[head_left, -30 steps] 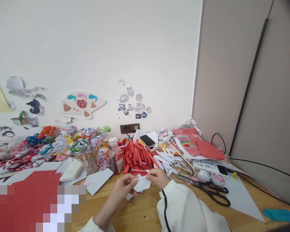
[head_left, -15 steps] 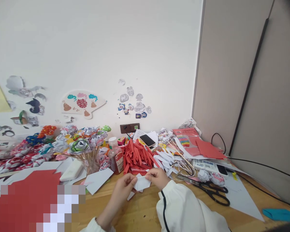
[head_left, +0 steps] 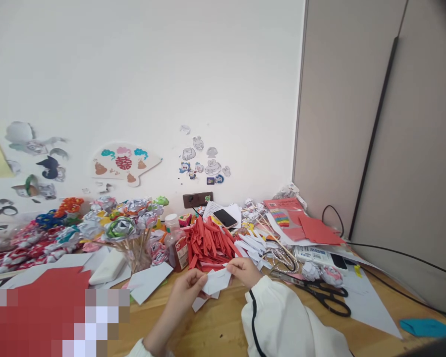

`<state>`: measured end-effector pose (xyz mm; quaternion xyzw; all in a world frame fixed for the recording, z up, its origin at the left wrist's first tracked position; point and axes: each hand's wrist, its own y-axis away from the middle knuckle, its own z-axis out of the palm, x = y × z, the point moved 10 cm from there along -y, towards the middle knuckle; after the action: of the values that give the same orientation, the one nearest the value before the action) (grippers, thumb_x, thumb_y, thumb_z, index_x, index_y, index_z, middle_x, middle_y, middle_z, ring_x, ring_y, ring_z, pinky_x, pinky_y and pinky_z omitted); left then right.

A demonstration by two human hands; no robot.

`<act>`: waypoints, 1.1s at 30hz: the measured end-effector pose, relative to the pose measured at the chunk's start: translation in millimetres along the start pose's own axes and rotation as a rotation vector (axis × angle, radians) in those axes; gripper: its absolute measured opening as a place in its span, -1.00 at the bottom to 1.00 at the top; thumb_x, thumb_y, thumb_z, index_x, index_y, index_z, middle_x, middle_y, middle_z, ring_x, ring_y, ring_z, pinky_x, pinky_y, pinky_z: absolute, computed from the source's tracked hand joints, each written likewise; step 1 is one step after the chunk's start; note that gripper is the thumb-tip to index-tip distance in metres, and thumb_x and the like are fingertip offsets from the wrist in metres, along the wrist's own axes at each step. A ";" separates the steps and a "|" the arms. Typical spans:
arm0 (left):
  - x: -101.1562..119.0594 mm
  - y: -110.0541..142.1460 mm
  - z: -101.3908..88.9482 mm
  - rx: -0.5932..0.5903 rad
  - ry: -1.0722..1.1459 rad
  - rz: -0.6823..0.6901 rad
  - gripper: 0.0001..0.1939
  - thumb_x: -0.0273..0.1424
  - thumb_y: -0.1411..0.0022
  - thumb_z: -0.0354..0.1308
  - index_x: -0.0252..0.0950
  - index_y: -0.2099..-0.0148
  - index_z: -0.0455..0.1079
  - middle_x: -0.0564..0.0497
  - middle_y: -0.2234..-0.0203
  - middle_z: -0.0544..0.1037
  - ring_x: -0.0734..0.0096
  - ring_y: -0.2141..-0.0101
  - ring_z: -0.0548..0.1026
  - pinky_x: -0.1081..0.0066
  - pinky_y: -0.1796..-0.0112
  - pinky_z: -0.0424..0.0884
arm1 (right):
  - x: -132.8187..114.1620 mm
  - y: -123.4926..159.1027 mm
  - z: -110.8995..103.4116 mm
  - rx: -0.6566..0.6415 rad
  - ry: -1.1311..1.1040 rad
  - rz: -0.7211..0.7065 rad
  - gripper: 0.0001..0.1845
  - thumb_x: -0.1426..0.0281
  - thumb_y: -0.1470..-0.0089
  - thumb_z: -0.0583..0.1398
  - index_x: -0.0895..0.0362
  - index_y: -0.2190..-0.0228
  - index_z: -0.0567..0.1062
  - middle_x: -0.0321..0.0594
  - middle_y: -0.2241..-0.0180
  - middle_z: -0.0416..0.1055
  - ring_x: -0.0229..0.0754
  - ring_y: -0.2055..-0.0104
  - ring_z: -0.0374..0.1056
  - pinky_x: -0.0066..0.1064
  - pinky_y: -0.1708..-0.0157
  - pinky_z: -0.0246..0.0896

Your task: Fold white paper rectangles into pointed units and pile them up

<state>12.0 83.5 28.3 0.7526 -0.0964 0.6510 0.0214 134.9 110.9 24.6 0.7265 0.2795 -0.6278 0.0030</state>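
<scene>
A small folded piece of white paper point(head_left: 216, 281) is held just above the wooden table point(head_left: 215, 327), between both hands. My left hand point(head_left: 188, 290) pinches its left edge with thumb and fingers closed. My right hand point(head_left: 245, 270), in a white sleeve with a black stripe, pinches its upper right corner. A white paper scrap point(head_left: 199, 303) lies on the table under the hands. Right behind them lies a heap of folded red paper strips point(head_left: 208, 240) and folded white pieces point(head_left: 253, 245).
Black scissors point(head_left: 329, 300) lie to the right, by crumpled paper balls point(head_left: 321, 271). A red-labelled bottle point(head_left: 175, 244), paper flowers on sticks point(head_left: 128, 225), a phone point(head_left: 225, 217), red sheets point(head_left: 37, 302) and a white sheet point(head_left: 148, 281) crowd the left and back. Cables run along the right wall.
The view has shifted slightly left and down. Both hands keep their pinch on the white paper, which now tilts a little, its right side raised.
</scene>
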 end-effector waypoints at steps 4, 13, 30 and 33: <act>-1.1 3.2 9.6 -0.092 -0.132 -0.011 -0.73 -0.21 0.13 0.10 -0.35 0.58 0.28 0.09 0.72 0.39 0.47 0.65 0.35 0.48 0.59 0.26 | -2.0 1.0 -2.3 0.030 0.166 -0.043 -0.68 0.23 0.06 0.03 0.20 0.60 0.39 -0.31 0.67 0.28 -0.33 0.58 0.22 -0.51 0.53 0.12; -6.8 5.5 23.7 -0.144 -0.256 0.051 -0.76 -0.26 0.09 0.09 -0.35 0.60 0.27 0.18 0.80 0.27 0.60 0.75 0.20 0.57 0.69 0.09 | -12.1 3.6 19.2 -0.037 0.156 -0.093 -0.69 0.24 0.05 0.03 0.19 0.44 0.44 -0.24 0.51 0.35 -0.30 0.47 0.24 -0.47 0.43 0.14; -23.0 -7.6 5.6 -0.031 0.199 -0.080 -0.67 -0.24 0.19 0.18 -0.31 0.41 0.20 0.14 0.74 0.40 0.46 0.70 0.40 0.53 0.71 0.27 | 19.4 0.3 24.2 -0.036 -0.116 0.122 -0.77 0.39 0.32 0.20 0.22 0.48 0.39 -0.36 0.60 0.29 -0.35 0.57 0.19 -0.52 0.56 0.11; -11.4 -4.7 2.8 -0.043 0.088 -0.021 -0.70 -0.21 0.16 0.15 -0.33 0.43 0.24 0.13 0.77 0.40 0.48 0.71 0.38 0.51 0.67 0.29 | 16.6 2.1 25.7 -0.096 -0.059 0.106 -0.82 0.42 0.30 0.18 0.23 0.51 0.41 -0.37 0.63 0.27 -0.36 0.57 0.17 -0.52 0.55 0.09</act>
<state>14.0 89.0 17.1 0.7234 -0.1015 0.6812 0.0484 113.3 106.6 3.2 0.7205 0.2702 -0.6337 0.0795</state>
